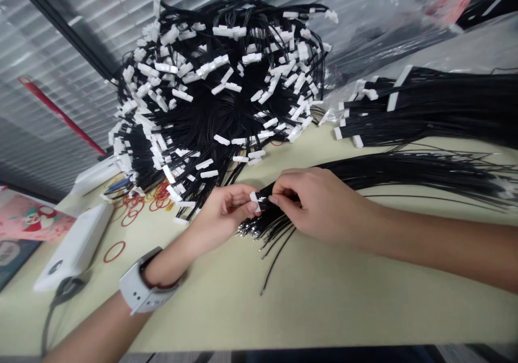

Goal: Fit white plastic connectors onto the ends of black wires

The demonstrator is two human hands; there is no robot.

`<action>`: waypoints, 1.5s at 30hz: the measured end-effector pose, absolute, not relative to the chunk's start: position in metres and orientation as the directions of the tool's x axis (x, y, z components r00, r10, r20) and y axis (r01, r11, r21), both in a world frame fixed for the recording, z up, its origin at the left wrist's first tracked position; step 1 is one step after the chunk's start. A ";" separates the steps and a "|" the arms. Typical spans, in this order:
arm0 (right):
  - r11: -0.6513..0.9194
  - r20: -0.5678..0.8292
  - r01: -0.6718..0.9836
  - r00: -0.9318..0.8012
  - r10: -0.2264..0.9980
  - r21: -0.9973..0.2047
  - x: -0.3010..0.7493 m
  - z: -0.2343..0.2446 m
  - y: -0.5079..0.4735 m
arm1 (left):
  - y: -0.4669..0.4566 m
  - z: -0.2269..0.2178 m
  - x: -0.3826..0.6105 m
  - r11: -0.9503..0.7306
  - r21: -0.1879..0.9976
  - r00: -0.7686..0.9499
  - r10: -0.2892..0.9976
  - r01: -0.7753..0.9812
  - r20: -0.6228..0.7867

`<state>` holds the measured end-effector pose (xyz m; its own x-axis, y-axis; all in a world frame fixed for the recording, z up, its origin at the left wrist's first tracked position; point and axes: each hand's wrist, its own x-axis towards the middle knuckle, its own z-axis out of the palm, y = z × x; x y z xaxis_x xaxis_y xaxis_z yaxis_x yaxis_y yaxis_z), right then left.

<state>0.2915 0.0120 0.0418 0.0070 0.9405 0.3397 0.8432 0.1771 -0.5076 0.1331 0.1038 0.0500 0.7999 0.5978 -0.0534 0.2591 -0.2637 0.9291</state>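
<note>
Between the thumb and fingers of my left hand (pixel 224 209) is a small white connector housing (pixel 256 201). My right hand (pixel 313 201) pinches a black wire (pixel 265 198) close to the connector, where metal tips show at its edge. Beneath both hands lies a bundle of loose black wires (pixel 364 169), running off to the right, with bare metal terminals (pixel 249 229) at its left end. A few single wires fan out toward the front of the table. My right fingertips partly hide the wire they hold.
A large heap of black cables with white connectors (pixel 210 98) stands behind my hands. More bundled cables (pixel 437 107) lie at the back right beside clear plastic bags (pixel 364 23). Rubber bands (pixel 133 206), a white power strip (pixel 76 250) and its cord are on the left.
</note>
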 end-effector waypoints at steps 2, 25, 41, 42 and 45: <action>0.172 0.330 0.843 0.006 0.944 -0.509 0.291 0.043 0.012 | 0.104 0.050 0.133 -0.259 0.928 0.796 0.601 0.269 -0.063; 0.273 0.336 0.857 -0.125 0.933 -0.438 0.296 0.043 0.014 | 0.106 0.049 0.131 -0.257 0.935 0.818 0.572 0.244 -0.056; 0.291 0.367 0.833 -0.115 0.923 -0.471 0.295 0.039 0.015 | 0.107 0.048 0.130 -0.259 0.940 0.833 0.551 0.223 -0.046; 0.294 0.371 0.838 -0.120 0.921 -0.460 0.295 0.039 0.015 | 0.107 0.048 0.130 -0.263 0.937 0.834 0.550 0.229 -0.049; 0.300 0.388 0.838 -0.116 0.914 -0.456 0.294 0.037 0.015 | 0.106 0.048 0.130 -0.276 0.932 0.833 0.552 0.236 -0.047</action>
